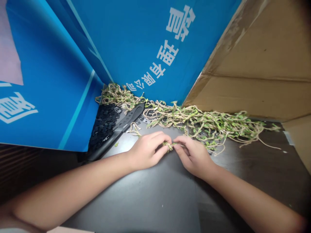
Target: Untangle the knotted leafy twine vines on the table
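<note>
Between my two hands, over the grey tabletop, is a small twine piece with green leaves (169, 146). My left hand (150, 149) pinches it between thumb and fingers. From the other side my right hand (191, 154) is closed, thumb against fingertips, on the end of the same twine. Just beyond the hands lies a long tangled pile of leafy twine (206, 121), and a smaller heap of leafy twine (116, 95) sits farther back to the left. A few loose strands (134, 128) rest near my left hand.
A black-handled tool (119, 127) lies left of my hands, beside many small black pieces (99, 124). Blue panels with white characters (136, 42) stand at the back and left. Cardboard (255, 71) walls the right side. The grey surface (145, 197) spreads in front of me.
</note>
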Demonstrator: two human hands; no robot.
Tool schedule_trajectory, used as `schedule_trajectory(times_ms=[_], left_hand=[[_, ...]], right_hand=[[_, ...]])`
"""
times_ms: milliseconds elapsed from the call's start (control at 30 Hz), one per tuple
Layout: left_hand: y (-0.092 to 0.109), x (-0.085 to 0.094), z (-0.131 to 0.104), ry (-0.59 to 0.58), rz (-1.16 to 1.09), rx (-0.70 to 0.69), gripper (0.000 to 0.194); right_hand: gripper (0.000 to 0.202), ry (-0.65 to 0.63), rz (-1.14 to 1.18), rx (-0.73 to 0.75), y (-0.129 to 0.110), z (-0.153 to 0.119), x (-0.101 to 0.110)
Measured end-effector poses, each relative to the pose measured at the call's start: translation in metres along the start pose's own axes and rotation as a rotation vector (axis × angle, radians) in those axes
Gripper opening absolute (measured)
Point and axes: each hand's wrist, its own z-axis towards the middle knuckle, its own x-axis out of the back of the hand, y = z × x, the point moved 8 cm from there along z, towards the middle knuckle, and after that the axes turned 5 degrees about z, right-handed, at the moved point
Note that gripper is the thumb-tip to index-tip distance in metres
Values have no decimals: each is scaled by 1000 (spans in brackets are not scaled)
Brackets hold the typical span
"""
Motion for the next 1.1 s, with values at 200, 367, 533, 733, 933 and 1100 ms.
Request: schedule_trajectory(times_ms=[200, 367, 533, 733, 933, 1100], left_hand=[[-1, 0, 3, -29, -4, 42, 7], [-2, 0, 3, -35, -10, 57, 4], [0, -1, 4, -44, -24, 33, 5], [2, 3, 4, -4, -71, 11, 4], [0, 1, 5, -20, -121, 36, 7], [2, -1, 6, -48, -129, 62, 4]], right_hand=[[23, -91, -20, 93, -8, 0, -4], [17, -44, 21, 44, -11, 1, 2], [14, -11, -49, 84, -14, 0, 2], [10, 11, -91, 102, -10, -1, 2], [9, 43, -127, 100, -12, -1, 4], [10, 144, -190, 119, -17, -1, 10]])
